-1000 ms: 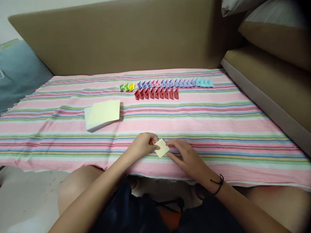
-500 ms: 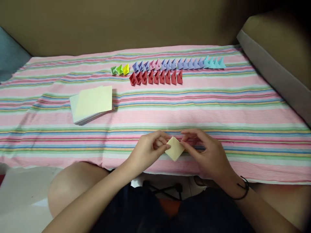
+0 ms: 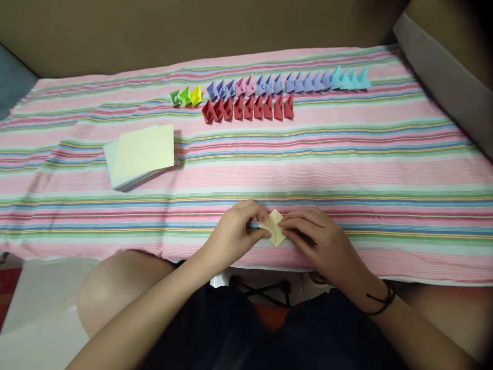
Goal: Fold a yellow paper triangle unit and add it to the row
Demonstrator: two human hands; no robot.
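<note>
A small pale-yellow folded paper (image 3: pixel 276 234), diamond-shaped with a crease down its middle, is between my two hands near the front of the striped cloth. My left hand (image 3: pixel 241 234) pinches its left side, where a flap stands out toward the fingers. On the right edge, the fingertips and thumb of my right hand (image 3: pixel 321 236) are closed. Both hands rest low over the cloth, and the underside of the paper is hidden.
A stack of paper sheets (image 3: pixel 146 151), pale yellow on top, lies to the left on the striped cloth (image 3: pixel 231 174). Farther back stand rows of folded paper pieces: red (image 3: pixel 248 108), purple (image 3: pixel 308 82), light blue (image 3: pixel 348 78) and yellow (image 3: pixel 196 96). A cushioned backrest (image 3: pixel 192 31) rises behind.
A flap on the left of the yellow paper now stands out. My right fingers have come together on the paper's right side. The view has shifted slightly.
</note>
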